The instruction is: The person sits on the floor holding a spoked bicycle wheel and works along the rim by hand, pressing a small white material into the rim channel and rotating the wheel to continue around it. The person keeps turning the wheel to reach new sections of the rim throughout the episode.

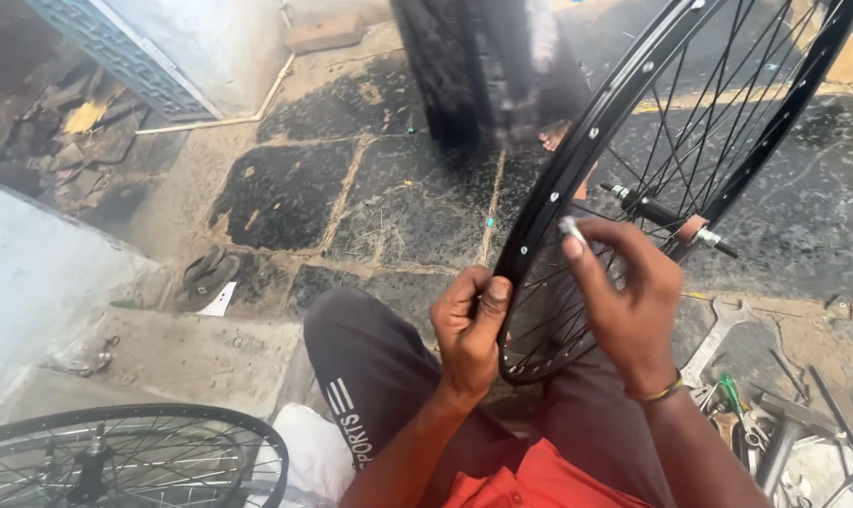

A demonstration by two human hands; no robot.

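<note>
Knees in dark trousers fill the bottom of the view, and a black rim stands upright between them, so the lap steadies it. Left hand is closed around the rim's lower edge, thumb over the top, holding the wheel from turning. Right hand pinches a small silvery piece between thumb and forefinger, just beside the rim's inner face among the spokes. Hub axle sits behind that hand. Tools, a spanner among them, lie within reach on the floor; a second wheel lies lower left.
</note>
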